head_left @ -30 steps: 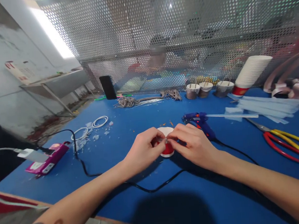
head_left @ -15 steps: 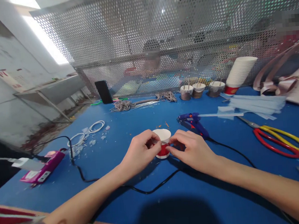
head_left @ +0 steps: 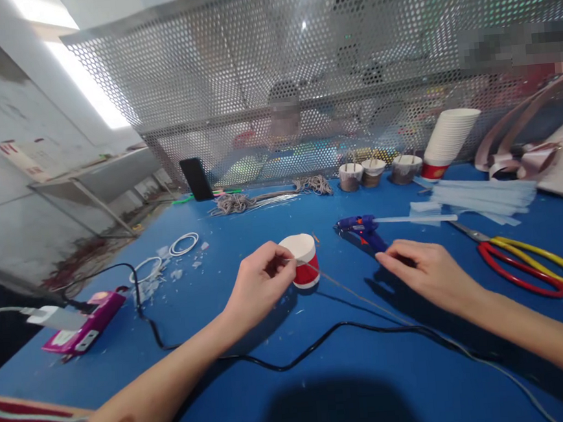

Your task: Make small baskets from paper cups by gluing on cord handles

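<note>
A paper cup [head_left: 308, 272], red with a white band, is on the blue table in front of me, tilted slightly. My left hand [head_left: 267, 274] is closed at its left side, fingertips pinching a thin cord [head_left: 351, 291] against the cup wall. The cord runs from the cup toward the lower right, off the table's near side. My right hand [head_left: 425, 268] is at the handle of a blue hot glue gun [head_left: 360, 223], thumb and fingers closed over the handle's lower end. A clear glue stick [head_left: 413, 219] sticks out of the gun's back.
Red-and-yellow scissors [head_left: 524, 263] and translucent glue sticks [head_left: 485, 195] lie right. Stacked cups [head_left: 451, 139] and several filled cups [head_left: 373, 172] stand behind, near cord bundles [head_left: 235, 203] and a phone [head_left: 196, 179]. A purple power strip [head_left: 88, 324] and white rings [head_left: 184, 244] are left; a black cable [head_left: 293, 363] crosses the front.
My right hand has left the cup and moved right to the glue gun's handle. My left hand stays at the cup, which now leans slightly. The cord now shows stretching rightward from the cup.
</note>
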Demonstrator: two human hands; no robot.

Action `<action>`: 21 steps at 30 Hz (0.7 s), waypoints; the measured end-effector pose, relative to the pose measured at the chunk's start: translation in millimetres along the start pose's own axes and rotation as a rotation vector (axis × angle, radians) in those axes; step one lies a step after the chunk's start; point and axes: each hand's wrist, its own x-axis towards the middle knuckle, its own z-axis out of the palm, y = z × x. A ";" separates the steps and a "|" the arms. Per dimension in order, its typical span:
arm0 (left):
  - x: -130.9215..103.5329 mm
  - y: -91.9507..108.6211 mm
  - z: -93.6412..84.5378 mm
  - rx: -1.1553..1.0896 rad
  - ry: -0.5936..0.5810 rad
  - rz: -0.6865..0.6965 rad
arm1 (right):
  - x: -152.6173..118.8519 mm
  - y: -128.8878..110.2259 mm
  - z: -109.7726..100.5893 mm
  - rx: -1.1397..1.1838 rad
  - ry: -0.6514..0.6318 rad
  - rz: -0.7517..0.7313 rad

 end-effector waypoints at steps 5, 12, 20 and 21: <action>0.9 -3.7 1.7 -0.075 0.017 -0.024 | 7.3 33.5 -7.5 -0.189 0.026 0.264; 2.6 -11.1 5.3 -0.081 0.022 -0.029 | 48.8 32.5 19.3 0.172 -0.129 0.302; 2.7 -16.8 4.9 -0.040 0.072 -0.014 | 49.8 16.1 34.1 0.289 -0.019 0.313; 2.7 -17.3 4.9 -0.045 0.079 -0.011 | 45.3 10.9 33.0 0.318 -0.003 0.305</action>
